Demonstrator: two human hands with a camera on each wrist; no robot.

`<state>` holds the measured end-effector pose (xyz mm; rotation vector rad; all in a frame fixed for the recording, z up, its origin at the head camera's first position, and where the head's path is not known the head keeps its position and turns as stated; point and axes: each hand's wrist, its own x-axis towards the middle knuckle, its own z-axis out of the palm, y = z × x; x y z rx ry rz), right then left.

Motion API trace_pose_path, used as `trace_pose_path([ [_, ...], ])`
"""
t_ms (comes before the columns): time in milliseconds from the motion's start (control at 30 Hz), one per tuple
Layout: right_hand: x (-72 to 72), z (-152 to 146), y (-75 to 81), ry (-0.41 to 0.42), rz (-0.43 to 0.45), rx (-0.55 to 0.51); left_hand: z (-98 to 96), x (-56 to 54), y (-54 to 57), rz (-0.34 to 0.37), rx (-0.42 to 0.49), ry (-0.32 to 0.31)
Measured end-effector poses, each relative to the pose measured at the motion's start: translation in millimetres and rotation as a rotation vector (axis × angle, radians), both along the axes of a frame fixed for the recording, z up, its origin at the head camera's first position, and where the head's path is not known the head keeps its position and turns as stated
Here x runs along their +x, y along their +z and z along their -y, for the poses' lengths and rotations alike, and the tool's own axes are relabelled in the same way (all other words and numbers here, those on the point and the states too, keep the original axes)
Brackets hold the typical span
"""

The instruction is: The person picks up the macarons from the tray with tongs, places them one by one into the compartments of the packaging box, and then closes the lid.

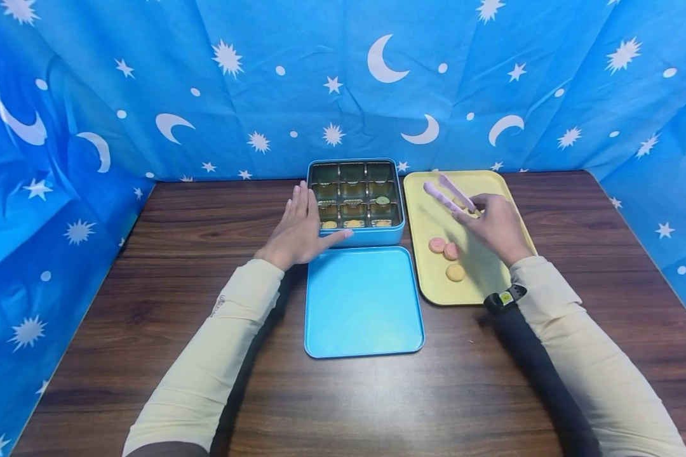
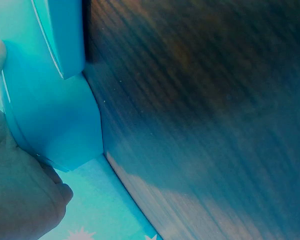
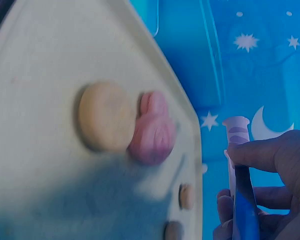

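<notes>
My left hand (image 1: 297, 231) lies with straight fingers against the left side of a blue square tin (image 1: 366, 237), its thumb along the front rim. Inside the tin, a divided insert carries yellow cookies (image 1: 354, 224) in the front row and a green cookie (image 1: 382, 200) in the middle row's right compartment. Over the yellow tray (image 1: 425, 209), my right hand (image 1: 497, 225) grips lilac tongs (image 1: 447, 198), whose tips stand apart with nothing between them. Two pink cookies (image 1: 437, 245) and a yellow cookie (image 1: 455, 273) lie on the tray below. The right wrist view shows further small cookies (image 3: 186, 196) towards the tray's far end.
The tin's blue lid (image 1: 364, 303) lies flat on the wooden table (image 1: 194, 222), just in front of the tin. A blue curtain (image 1: 297, 95) with moons and stars stands behind and at both sides.
</notes>
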<state>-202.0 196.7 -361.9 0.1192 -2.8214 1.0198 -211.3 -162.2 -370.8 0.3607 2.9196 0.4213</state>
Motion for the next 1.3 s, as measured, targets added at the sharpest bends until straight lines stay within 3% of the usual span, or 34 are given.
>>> trace_pose_path([
  [333,-0.3,-25.4,-9.4,-0.054,0.025,0.052,-0.4,0.1,0.5,-0.002,0.010,0.002],
  [533,-3.0,-36.0,-15.0,-0.077,0.095,0.071,0.0,0.0,0.5,-0.001,0.003,-0.001],
  [867,-4.3,-39.6,-16.5,-0.070,0.144,0.095,0.2,0.3,0.6,0.000,-0.001,0.001],
  [1300,-3.1,-39.7,-17.7,-0.062,0.133,0.105,0.0,0.1,-0.5,0.005,0.009,0.002],
])
